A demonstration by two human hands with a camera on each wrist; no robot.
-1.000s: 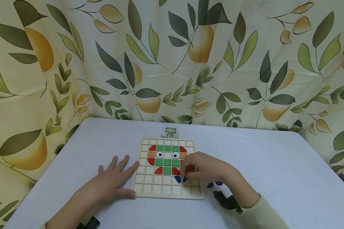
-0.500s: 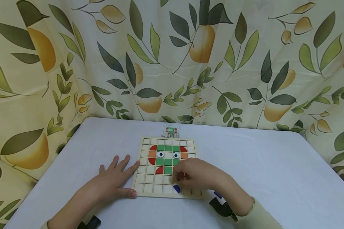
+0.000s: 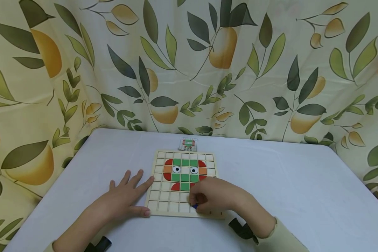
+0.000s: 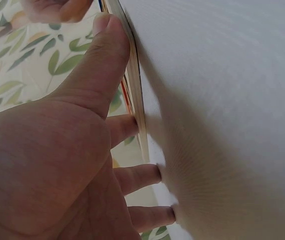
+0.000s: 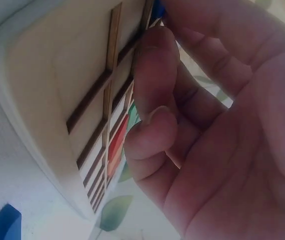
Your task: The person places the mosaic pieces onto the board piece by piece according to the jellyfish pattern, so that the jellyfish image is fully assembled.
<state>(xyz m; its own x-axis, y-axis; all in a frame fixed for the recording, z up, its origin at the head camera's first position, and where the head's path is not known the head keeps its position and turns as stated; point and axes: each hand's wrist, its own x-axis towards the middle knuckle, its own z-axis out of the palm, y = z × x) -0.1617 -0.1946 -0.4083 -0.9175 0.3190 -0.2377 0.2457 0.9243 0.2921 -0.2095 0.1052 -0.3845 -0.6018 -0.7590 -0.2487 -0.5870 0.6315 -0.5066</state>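
A square wooden grid board (image 3: 163, 206) lies on the table, set with green, red and orange tiles and two eye tiles (image 3: 176, 169). My left hand (image 3: 123, 197) rests flat beside it with fingers spread. Its thumb and index finger touch the board's left edge; in the left wrist view the thumb (image 4: 100, 65) lies along the rim. My right hand (image 3: 215, 194) is over the lower right of the board, fingers curled, pinching a small blue tile (image 3: 195, 206) at a lower-row cell. That blue tile (image 5: 158, 9) is mostly hidden by the fingers in the right wrist view.
A small pattern card (image 3: 188, 144) with a similar picture lies behind the board's far edge. A loose blue tile (image 5: 5, 222) lies on the white table near the board in the right wrist view. A leaf-and-fruit print curtain (image 3: 189, 70) hangs behind the table.
My right hand has moved left and slightly toward me over the board, its fingertips coming down onto the blue tile in a lower row. My left hand has stayed in place.
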